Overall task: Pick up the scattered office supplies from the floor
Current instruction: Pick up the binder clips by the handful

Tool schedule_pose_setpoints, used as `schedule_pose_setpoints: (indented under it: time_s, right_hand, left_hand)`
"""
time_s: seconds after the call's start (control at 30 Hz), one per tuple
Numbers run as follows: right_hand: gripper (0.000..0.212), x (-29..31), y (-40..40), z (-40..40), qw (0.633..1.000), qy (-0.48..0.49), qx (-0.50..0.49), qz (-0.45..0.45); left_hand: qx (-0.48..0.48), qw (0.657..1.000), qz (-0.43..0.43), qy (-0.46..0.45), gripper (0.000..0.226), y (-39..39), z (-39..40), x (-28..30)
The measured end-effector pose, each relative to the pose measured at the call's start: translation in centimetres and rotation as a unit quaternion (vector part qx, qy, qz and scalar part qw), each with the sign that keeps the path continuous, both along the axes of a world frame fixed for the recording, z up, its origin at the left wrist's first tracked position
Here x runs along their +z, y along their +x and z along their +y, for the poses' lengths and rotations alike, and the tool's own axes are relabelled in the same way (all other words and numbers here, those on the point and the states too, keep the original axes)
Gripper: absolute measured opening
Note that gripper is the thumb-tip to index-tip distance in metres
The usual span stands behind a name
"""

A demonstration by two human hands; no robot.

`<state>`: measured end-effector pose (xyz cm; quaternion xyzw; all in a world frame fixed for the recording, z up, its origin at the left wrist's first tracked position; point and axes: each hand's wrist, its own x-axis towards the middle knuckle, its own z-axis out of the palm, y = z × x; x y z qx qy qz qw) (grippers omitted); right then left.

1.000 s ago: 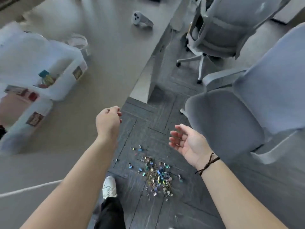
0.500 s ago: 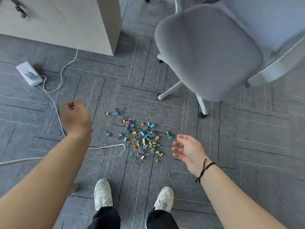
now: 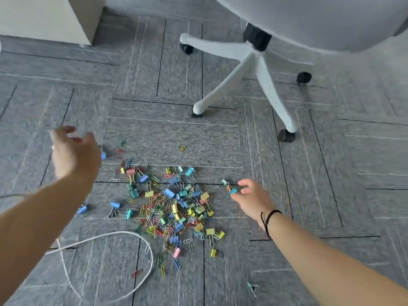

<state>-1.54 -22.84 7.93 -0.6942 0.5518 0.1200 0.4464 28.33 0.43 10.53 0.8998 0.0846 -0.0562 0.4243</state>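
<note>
Both hands have come down to the carpet: right hand (image 3: 250, 196) now pinches a teal binder clip (image 3: 233, 191) beside the pile (image 3: 174, 208); left hand (image 3: 74, 154) hovers with loose fingers, so collecting begins.

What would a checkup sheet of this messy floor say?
Surface: grey carpet tiles.
Job's things: pile of coloured binder clips and paper clips; strays around it.
Clutter: nothing seen.
Hands: right hand pinches a teal binder clip; left hand blurred, above the carpet, grip unclear.
Cables: white cable loops beside the pile.
Surroundings: white office chair base on castors; beige desk panel.
</note>
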Motion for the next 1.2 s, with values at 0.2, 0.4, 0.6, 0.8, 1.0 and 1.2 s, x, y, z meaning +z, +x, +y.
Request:
schedule_pose_setpoints:
  time_s: [0.2, 0.4, 0.6, 0.8, 1.0, 1.2]
  right_hand:
    - [0.078, -8.3, 2.3, -5.6, 0.966, -0.116, 0.225, 0.046]
    - [0.096, -9.3, 4.4, -6.6, 0.962, -0.095, 0.258, 0.003]
    - [0.087, -9.2, 1.6, -4.9, 0.950, -0.128, 0.280, 0.047]
    - [0.067, -10.8, 0.5, -5.5, 0.938, -0.181, 0.282, 0.085]
    - [0.046, -11.1, 0.7, -4.1, 0.923, -0.214, 0.305, 0.094]
    - [0.028, -9.4, 0.6, -4.8, 0.993, 0.094, 0.044, -0.065]
  left_hand:
    - [-0.502, 0.862, 0.021, 0.071, 0.047, -4.6, -10.2, -10.2]
    - [-0.695, 0.685, 0.006, 0.218, 0.073, -5.4, -12.8, -14.7]
    - [-0.670, 0.687, -0.104, 0.263, 0.054, -6.5, -12.4, -15.2]
    - [-0.667, 0.689, -0.128, 0.253, 0.027, -4.8, -13.4, -15.6]
    - [-0.695, 0.661, -0.138, 0.247, 0.061, -5.4, -11.9, -14.9]
    - [-0.730, 0.592, -0.128, 0.316, 0.054, -5.9, -13.1, -15.4]
